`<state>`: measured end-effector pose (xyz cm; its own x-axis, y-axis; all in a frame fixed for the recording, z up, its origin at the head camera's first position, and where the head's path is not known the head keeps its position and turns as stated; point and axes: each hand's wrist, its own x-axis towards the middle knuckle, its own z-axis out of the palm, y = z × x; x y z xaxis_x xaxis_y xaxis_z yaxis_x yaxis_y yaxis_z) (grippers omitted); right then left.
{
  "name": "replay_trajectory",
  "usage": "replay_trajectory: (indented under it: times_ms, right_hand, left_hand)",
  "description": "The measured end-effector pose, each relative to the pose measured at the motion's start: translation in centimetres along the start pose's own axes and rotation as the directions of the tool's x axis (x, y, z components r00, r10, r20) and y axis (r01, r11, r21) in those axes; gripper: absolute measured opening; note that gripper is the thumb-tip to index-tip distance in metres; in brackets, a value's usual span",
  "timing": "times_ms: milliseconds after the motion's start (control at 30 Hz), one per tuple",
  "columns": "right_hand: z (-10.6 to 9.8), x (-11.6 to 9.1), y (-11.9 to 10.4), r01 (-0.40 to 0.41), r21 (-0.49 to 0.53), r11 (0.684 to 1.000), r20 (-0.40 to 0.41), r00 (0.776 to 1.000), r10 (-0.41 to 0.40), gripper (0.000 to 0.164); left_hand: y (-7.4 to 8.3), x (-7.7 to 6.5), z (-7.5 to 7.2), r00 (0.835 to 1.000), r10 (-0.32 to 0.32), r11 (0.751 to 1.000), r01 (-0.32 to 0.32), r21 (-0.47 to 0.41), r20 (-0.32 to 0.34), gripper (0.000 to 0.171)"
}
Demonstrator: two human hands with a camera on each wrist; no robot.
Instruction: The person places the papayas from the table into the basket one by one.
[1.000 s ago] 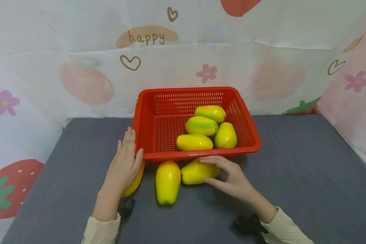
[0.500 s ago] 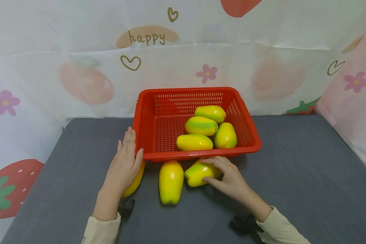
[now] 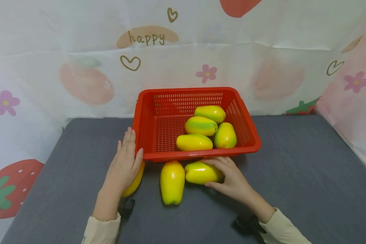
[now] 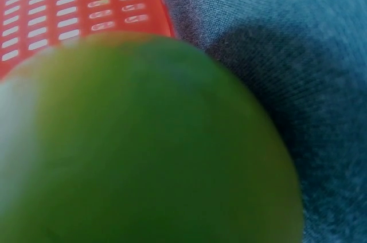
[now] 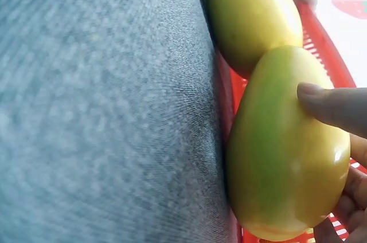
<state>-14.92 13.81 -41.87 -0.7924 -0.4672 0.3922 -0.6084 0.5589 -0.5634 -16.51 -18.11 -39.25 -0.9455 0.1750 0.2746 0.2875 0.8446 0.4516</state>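
Observation:
In the head view, my left hand [image 3: 124,162] lies with straight fingers against the left side of a red plastic basket [image 3: 189,155]. A yellow papaya [image 3: 136,181] is partly hidden under that hand; its green side fills the left wrist view. My right hand [image 3: 228,178] holds a yellow-green papaya [image 3: 201,173] lying sideways before the basket, thumb [image 5: 330,105] on the near side and fingers over the far side. Beside it, a papaya [image 3: 172,184] with an orange top lies pointing toward me. In the right wrist view the held papaya [image 5: 281,151] touches this neighbour [image 5: 252,14].
Several papayas [image 3: 201,125] lie in the right half of the basket, whose left half shows its bare slatted floor. The grey table [image 3: 292,162] reaches out on both sides. Behind stands a printed cloth backdrop [image 3: 231,61].
The middle papaya has shifted slightly to the right. The papaya in my right hand has turned and moved a little right, its left end now against the middle one. My left hand has stayed put.

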Motion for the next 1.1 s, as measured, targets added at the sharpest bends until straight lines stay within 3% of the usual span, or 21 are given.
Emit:
replay_trajectory:
  times_ms: [633, 1100]
  right_hand:
    - [0.24, -0.37, 0.34, -0.025, 0.064, 0.998, 0.034, 0.999, 0.023, 0.062]
    - [0.59, -0.51, 0.64, -0.108, 0.14, 0.984, 0.076, 0.992, 0.098, 0.066]
  left_hand:
    - [-0.03, 0.01, -0.05, 1.0, 0.002, 1.0, -0.002, -0.011, 0.013, 0.064]
    - [-0.03, -0.04, -0.16, 1.0, 0.014, 1.0, -0.014, -0.018, 0.004, 0.063]
